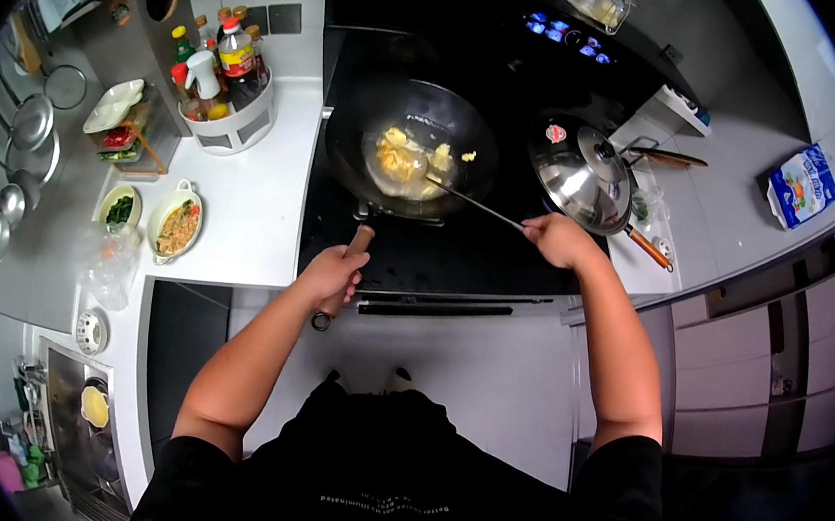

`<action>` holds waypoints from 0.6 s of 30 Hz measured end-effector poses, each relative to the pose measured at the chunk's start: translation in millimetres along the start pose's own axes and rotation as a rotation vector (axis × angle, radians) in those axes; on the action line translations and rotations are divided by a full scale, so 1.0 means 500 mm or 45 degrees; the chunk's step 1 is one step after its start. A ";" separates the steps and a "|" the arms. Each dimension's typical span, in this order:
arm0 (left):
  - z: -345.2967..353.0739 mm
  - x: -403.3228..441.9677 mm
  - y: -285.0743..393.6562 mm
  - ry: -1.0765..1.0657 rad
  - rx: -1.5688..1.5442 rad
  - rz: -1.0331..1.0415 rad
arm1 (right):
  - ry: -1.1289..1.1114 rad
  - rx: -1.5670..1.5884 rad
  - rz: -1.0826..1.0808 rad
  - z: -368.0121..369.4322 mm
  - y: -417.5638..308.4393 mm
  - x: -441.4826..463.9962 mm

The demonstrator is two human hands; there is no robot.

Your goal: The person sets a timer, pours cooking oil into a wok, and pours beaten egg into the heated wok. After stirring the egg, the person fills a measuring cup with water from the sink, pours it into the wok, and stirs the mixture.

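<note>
A dark wok (347,158) sits on the black stove, with yellow scrambled egg (399,161) spread over its bottom. Its wooden handle (362,244) points toward me, and my left hand (333,274) is wrapped round it. My right hand (552,239) grips the end of a long, thin metal spatula (483,207). The spatula's far end reaches into the egg, where its blade is mostly hidden. Right of the wok, a second pan with a wooden handle (648,249) stands under a shiny domed lid (586,181).
On the left counter (274,186) are a rack of sauce bottles (236,52), an oval dish of chopped food (178,225) and a bowl of greens (121,209). Ladles (32,121) hang on the left wall. A blue-and-white packet (802,187) lies at right. A sink (72,398) is lower left.
</note>
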State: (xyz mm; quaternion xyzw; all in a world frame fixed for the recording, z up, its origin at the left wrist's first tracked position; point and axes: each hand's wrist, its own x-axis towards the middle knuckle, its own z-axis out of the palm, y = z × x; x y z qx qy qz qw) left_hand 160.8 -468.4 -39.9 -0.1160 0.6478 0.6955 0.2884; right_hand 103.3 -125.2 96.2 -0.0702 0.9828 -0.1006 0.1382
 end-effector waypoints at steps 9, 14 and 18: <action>0.026 -0.007 0.028 0.235 0.424 -0.080 | 0.580 -0.684 -0.016 0.023 0.078 -0.025; 0.025 -0.002 0.022 0.269 0.441 -0.083 | 0.586 -0.750 0.065 -0.001 0.115 -0.048; 0.032 -0.005 0.022 0.267 0.444 -0.088 | 0.469 -0.691 0.160 -0.027 0.115 -0.072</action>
